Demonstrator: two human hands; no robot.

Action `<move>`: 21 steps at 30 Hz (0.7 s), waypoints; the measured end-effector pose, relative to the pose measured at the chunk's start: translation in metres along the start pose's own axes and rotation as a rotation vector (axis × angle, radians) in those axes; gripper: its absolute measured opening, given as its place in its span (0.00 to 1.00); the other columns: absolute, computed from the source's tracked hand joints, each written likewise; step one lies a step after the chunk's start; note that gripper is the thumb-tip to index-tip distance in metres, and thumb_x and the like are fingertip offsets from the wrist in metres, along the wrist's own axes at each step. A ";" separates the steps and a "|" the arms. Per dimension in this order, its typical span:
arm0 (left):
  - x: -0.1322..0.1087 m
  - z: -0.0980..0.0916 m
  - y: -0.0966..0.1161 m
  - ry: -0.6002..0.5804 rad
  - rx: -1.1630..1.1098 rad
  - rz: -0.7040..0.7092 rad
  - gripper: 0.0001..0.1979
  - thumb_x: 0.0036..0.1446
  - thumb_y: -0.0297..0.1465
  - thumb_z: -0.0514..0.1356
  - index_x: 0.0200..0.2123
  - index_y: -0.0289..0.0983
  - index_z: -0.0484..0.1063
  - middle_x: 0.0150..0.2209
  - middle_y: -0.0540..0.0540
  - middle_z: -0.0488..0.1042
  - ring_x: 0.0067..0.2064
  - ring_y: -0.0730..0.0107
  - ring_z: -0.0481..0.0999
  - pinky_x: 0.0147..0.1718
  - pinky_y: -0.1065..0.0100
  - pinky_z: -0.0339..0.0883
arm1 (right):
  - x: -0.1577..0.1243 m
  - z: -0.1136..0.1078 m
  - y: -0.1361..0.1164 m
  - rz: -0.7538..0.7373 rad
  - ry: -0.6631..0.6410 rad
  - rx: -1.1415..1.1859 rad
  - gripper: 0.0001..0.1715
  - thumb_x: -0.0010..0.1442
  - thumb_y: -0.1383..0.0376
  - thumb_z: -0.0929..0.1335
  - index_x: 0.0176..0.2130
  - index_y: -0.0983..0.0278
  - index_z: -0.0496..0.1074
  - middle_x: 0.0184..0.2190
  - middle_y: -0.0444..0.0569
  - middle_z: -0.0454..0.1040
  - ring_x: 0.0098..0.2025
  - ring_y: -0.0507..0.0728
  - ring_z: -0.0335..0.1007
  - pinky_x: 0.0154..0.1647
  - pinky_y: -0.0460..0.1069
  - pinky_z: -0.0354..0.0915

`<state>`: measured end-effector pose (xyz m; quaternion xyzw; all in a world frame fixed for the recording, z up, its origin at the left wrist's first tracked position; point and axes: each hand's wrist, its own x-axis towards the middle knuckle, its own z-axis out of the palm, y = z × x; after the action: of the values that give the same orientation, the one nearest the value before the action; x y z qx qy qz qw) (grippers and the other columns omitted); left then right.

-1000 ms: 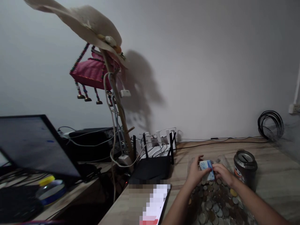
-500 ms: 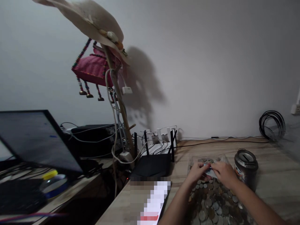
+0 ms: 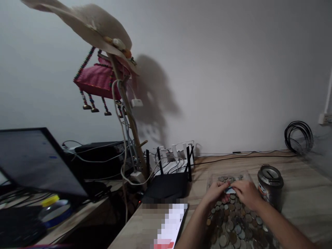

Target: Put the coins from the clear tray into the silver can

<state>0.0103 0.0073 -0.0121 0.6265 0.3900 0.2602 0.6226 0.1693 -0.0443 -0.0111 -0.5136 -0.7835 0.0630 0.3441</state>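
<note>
My left hand (image 3: 217, 194) and my right hand (image 3: 246, 194) meet over the coins, fingertips close together. Both pinch a small white and light-blue piece (image 3: 230, 190) that looks like paper; most of it is hidden by the fingers. Beneath and in front of them spreads a heap of coins (image 3: 237, 221), silver and brownish. Behind the hands, a clear plastic tray (image 3: 209, 178) has more coins in it. A dark metal can (image 3: 270, 183) with a slot in its lid stands upright just right of my right hand.
Left of my forearms lie a lit phone (image 3: 172, 221) and a black router (image 3: 166, 186) with upright antennas. A wooden pole (image 3: 132, 121) bears cables, a pink bag and a hat. Further left are a monitor (image 3: 38, 162) and a yellow-capped container (image 3: 55, 211). Coiled black cable (image 3: 298, 136) rests against the wall.
The view has shifted slightly. My fingers have moved a little on the paper-like piece, and less of its white part shows between them. The coins and can stay in place.
</note>
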 end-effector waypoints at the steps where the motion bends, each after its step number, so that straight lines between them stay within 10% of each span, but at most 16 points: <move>1: 0.000 -0.001 0.000 -0.005 -0.020 -0.001 0.26 0.36 0.52 0.59 0.24 0.32 0.67 0.17 0.51 0.67 0.18 0.78 0.65 0.19 0.74 0.55 | -0.001 -0.001 -0.002 -0.019 0.000 -0.015 0.16 0.55 0.67 0.59 0.36 0.60 0.73 0.34 0.49 0.75 0.39 0.55 0.68 0.40 0.49 0.60; 10: -0.002 0.001 0.006 0.102 -0.009 0.136 0.23 0.33 0.48 0.63 0.24 0.32 0.67 0.19 0.51 0.70 0.19 0.77 0.66 0.21 0.73 0.58 | 0.006 0.000 0.001 0.195 0.107 0.306 0.12 0.50 0.63 0.62 0.31 0.65 0.73 0.29 0.49 0.75 0.32 0.55 0.68 0.33 0.47 0.60; 21: -0.004 0.005 0.006 0.084 -0.112 0.240 0.21 0.33 0.43 0.66 0.24 0.34 0.63 0.19 0.49 0.72 0.22 0.71 0.72 0.20 0.74 0.59 | -0.003 -0.008 -0.017 0.187 0.031 -0.002 0.12 0.53 0.63 0.60 0.33 0.61 0.71 0.30 0.46 0.74 0.32 0.54 0.67 0.29 0.45 0.54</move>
<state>0.0135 0.0014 -0.0062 0.6215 0.3226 0.3802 0.6042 0.1616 -0.0563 0.0012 -0.5857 -0.7268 0.0863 0.3482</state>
